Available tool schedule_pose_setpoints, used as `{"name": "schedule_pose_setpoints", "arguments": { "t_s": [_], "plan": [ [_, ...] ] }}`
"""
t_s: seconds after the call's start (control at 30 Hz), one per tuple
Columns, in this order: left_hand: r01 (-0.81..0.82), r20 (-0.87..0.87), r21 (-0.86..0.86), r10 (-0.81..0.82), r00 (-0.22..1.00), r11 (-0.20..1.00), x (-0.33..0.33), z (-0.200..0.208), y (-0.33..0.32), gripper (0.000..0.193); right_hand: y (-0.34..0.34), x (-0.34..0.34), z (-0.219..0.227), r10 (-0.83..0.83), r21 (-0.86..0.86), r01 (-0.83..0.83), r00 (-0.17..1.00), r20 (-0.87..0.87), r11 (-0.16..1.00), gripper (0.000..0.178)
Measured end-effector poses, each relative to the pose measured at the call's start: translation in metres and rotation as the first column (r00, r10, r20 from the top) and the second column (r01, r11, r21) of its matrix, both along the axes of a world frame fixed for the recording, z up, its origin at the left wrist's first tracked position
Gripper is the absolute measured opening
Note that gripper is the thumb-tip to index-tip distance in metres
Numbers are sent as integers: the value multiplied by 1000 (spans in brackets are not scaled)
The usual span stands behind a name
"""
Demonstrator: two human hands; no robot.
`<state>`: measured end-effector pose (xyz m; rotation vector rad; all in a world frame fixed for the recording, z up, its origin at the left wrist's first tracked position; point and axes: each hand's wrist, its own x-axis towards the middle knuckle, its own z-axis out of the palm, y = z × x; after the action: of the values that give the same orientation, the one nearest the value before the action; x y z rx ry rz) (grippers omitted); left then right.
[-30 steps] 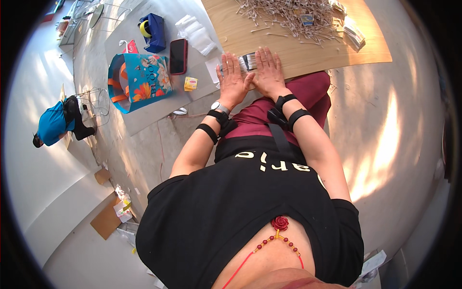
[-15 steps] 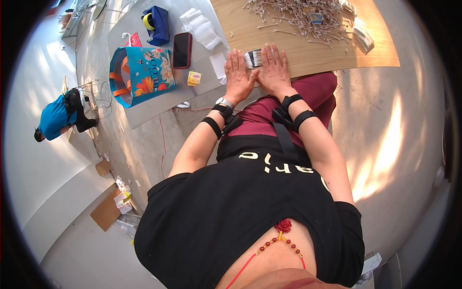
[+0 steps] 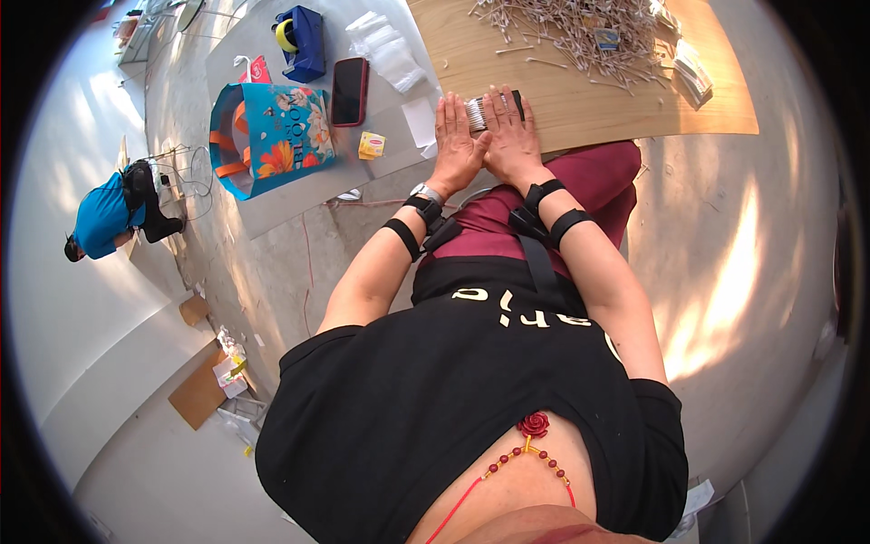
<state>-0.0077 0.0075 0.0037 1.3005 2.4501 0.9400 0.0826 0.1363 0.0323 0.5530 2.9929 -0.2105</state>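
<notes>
The left hand (image 3: pixel 459 143) beside and right hand (image 3: pixel 513 143) over it, both flat with straight fingers, one small stick row (image 3: pixel 475 115) is lined up on the wooden table (image 3: pixel 634 118), but a big pile (image 3: pixel 584 41) is all jumbled.

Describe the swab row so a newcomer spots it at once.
Find the wooden tabletop at the top. At its near left corner, between the left hand and right hand, shows the swab row. Its parallel order sets it apart from the jumbled swab pile beyond.
</notes>
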Motion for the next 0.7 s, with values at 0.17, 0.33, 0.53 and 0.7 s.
{"name": "schedule_pose_setpoints", "arguments": {
  "t_s": [0.17, 0.33, 0.53, 0.7],
  "plan": [
    [-8, -23, -29, 8, 1000, 1000, 0, 3, 0, 96, -5, -2, -4, 31, 29, -30, 999, -21, 999, 83],
    [-84, -89, -145, 72, 993, 986, 4, 5, -1, 95, -3, -2, -5, 24, 4, -24, 998, -51, 1000, 82],
    [-103, -20, 32, 104, 994, 994, -3, 0, -7, 82, -3, -2, 2, 39, 32, -39, 999, -30, 999, 85],
    [-112, 204, 234, 64, 977, 966, -2, 2, -3, 79, -3, -2, -2, 38, 61, -36, 999, -27, 997, 87]
  ]
}}
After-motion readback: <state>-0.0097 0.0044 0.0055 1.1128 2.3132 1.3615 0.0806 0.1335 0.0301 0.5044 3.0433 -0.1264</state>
